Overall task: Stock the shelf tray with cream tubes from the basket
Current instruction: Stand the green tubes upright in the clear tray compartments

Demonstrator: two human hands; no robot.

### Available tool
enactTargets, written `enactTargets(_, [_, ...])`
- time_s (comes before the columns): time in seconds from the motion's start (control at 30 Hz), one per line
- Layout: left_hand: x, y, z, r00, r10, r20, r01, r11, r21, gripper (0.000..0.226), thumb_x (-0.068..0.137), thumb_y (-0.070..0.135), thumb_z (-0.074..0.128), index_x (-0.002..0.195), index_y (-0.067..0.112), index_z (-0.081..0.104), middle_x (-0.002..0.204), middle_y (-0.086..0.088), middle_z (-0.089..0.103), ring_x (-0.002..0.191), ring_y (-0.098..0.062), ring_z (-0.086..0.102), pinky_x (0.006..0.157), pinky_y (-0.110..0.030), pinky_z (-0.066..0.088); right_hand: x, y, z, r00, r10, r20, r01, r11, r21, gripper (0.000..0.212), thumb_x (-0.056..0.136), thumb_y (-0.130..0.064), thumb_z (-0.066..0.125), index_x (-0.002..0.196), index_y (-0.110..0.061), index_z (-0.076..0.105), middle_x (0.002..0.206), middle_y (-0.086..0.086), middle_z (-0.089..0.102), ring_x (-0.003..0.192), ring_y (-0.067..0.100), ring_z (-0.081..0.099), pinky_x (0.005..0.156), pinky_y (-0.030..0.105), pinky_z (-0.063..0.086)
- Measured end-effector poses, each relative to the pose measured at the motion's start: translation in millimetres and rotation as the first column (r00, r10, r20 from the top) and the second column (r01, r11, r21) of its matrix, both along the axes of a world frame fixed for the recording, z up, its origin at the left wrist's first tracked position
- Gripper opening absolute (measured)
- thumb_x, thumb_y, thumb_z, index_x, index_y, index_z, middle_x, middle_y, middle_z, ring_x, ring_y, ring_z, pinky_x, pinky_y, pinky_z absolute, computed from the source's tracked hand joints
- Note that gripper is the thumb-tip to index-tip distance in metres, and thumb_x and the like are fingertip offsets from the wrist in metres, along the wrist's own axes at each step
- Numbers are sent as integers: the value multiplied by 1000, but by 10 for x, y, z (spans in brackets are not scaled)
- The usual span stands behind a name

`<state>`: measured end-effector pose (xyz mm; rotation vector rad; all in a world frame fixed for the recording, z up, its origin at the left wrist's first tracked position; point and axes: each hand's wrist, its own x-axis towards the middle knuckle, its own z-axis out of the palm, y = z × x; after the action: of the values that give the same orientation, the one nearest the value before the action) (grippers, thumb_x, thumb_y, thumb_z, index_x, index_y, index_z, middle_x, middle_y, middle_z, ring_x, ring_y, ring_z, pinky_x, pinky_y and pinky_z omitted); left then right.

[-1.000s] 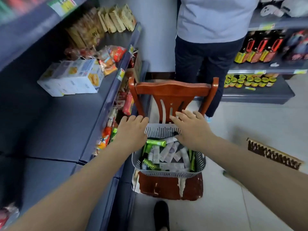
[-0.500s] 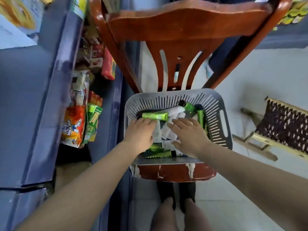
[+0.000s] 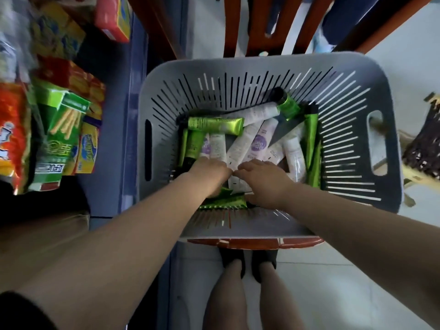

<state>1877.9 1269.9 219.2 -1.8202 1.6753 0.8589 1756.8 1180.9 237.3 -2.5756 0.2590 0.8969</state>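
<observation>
Grey slatted basket [image 3: 266, 72] holds both my hands: left hand [image 3: 209, 173] and right hand [image 3: 259, 181] sit knuckles-up on the cream tubes [image 3: 240, 141], fingers tucked under, so I cannot tell either grip's state. Overlapping tubes could slide or come up in a clump if I pull now. I can't see the shelf tray; the snack boxes [image 3: 64, 129] at my left are blurred.
</observation>
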Motion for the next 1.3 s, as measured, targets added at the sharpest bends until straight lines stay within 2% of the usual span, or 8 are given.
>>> enactTargets(0.2, [-56,-20,-227,995,-69,66,60,990,130,39,89,8,50,127,13,51,132,-14,51,121,-35,44,105,-40,30,-56,-7,-165,999,-23,-40,24,1000,19,50,83,-39,61,128,-20,51,126,2,50,117,24,46,92,36,44])
enactTargets(0.37, [-31,27,-189,998,-70,7,69,993,98,37,88,0,47,122,13,55,124,-10,57,111,-32,53,97,-37,40,-83,-81,-88,998,-52,-48,52,999,4,53,84,-44,61,130,-21,49,129,1,50,119,23,46,92,34,40])
enactTargets(0.5, [13,40,-17,969,235,-75,-237,971,-20,38,87,9,56,124,18,53,126,-14,54,109,-34,55,88,-39,49,-89,-120,72,998,-58,-28,58,998,-2,53,86,-43,60,132,-22,47,131,0,49,120,23,45,94,34,39])
enactTargets(0.57, [61,70,86,869,441,-225,-479,865,-151,35,86,5,59,119,15,55,121,-12,57,106,-29,56,88,-37,49,-90,-139,148,998,-59,-14,59,998,-6,53,86,-44,59,134,-24,46,132,-1,48,121,22,45,94,34,39])
enactTargets(0.7, [165,92,220,482,713,-509,-869,465,-171,44,85,7,65,127,8,52,127,-8,54,115,-22,51,85,-19,36,-86,-105,173,999,-36,-27,37,999,37,50,87,-41,59,134,-27,46,134,-2,49,122,21,46,94,34,42])
enactTargets(0.93, [283,114,69,-59,730,-680,-998,-23,62,52,78,11,74,126,7,54,123,-7,58,111,-22,56,95,-34,46,-12,51,-145,999,17,-43,-10,989,149,54,87,-30,62,138,-26,43,135,1,49,123,23,47,95,34,44])
enactTargets(1.1, [350,53,80,-232,633,-739,-972,-172,159,34,80,6,70,112,10,59,106,2,63,95,-13,59,76,-23,47,138,136,-380,1000,31,3,-31,993,110,51,86,-33,63,133,-20,47,132,3,50,122,24,47,95,33,42])
enactTargets(1.3, [362,45,104,-280,564,-777,-958,-222,184,24,82,3,68,98,17,59,88,9,60,85,-8,58,69,-20,45,314,309,-548,993,103,-51,-95,987,129,55,86,-27,64,137,-23,44,129,6,53,120,28,50,94,38,46])
